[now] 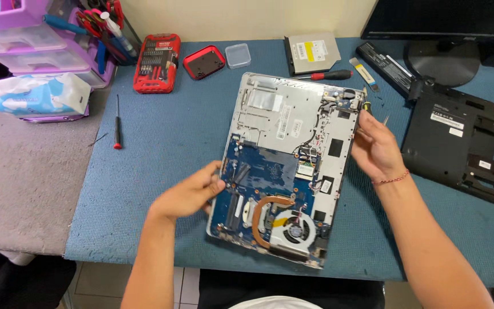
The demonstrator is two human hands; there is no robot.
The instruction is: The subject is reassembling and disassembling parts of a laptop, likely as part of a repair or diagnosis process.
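An opened laptop chassis [281, 117] lies on a blue mat [161, 149], its blue circuit board [264, 169], copper heat pipe [267, 209] and round fan [293, 229] exposed. My left hand [187, 194] rests against the chassis's left edge, fingers curled on the rim near the board. My right hand [375, 146] touches the right edge near the hinge corner, fingers bent; a red string bracelet circles that wrist. Whether it pinches a small part I cannot tell.
A black laptop bottom cover [464, 143] lies at right, below a monitor stand [444, 60]. Behind the chassis lie an optical drive [311, 52], a red-handled screwdriver [327, 75], a red bit set [156, 63], a red tray [203, 62] and a small clear box [238, 55]. A thin screwdriver [118, 123] lies left.
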